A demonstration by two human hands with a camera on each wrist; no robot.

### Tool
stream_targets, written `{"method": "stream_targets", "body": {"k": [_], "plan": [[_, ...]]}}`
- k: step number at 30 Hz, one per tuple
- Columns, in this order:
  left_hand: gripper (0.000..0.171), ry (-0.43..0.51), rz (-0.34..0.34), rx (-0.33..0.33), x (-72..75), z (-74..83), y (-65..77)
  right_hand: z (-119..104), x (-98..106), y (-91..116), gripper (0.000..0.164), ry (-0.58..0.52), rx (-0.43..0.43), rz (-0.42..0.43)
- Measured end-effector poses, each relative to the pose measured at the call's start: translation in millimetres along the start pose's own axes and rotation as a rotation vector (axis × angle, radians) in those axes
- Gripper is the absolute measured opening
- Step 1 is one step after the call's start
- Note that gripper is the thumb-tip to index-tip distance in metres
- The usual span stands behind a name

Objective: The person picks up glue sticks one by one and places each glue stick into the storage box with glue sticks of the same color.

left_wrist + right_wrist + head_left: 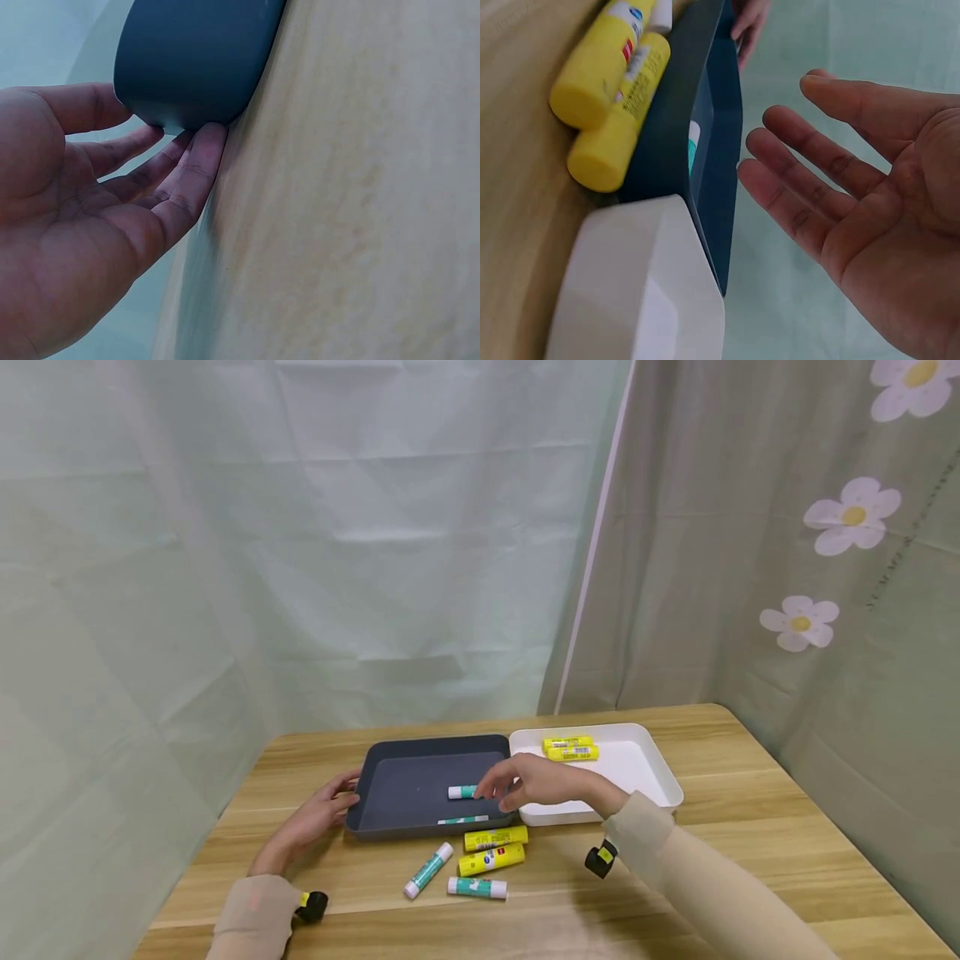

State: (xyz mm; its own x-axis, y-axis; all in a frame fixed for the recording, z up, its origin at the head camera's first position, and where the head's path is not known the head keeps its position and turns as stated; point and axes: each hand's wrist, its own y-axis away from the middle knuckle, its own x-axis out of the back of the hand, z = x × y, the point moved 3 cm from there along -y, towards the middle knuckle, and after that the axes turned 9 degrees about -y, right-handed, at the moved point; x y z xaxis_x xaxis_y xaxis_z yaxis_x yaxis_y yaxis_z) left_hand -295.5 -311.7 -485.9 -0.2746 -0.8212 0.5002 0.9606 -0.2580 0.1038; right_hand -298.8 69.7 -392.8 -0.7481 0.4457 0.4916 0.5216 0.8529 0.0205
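Observation:
My left hand [317,818] touches the outer left side of a dark grey tray [375,827]; in the left wrist view its fingertips [206,142] meet the tray's outer wall. Above the tray's right part hovers my right hand [536,779], its fingers loosely extended and nothing held. Below it in the tray lies a green glue stick [461,792] with a white cap, partly covered by the hand. Another green glue stick [462,819] sits by the front wall, mostly hidden. Two yellow glue sticks [573,752] lie in the white tray [637,777] alongside.
On the wooden table [750,810], before the trays, lie two yellow glue sticks [491,859] close together. Two green glue sticks are nearer: a slanted one [428,870] and a level one [477,887]. A pale curtain [420,568] hangs behind the table.

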Motion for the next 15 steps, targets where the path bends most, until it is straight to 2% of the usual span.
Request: {"method": "stream_targets", "body": {"k": [7,15], "plan": [[0.058,0.008,0.005,0.004,-0.8,0.8,0.0,3.9,-14.2,8.9,0.033,-0.003,-0.02,0.004],[0.059,-0.004,-0.006,-0.001,0.6,2.3,-0.3,2.2,-33.4,19.9,0.033,-0.009,0.011,0.004]]}}
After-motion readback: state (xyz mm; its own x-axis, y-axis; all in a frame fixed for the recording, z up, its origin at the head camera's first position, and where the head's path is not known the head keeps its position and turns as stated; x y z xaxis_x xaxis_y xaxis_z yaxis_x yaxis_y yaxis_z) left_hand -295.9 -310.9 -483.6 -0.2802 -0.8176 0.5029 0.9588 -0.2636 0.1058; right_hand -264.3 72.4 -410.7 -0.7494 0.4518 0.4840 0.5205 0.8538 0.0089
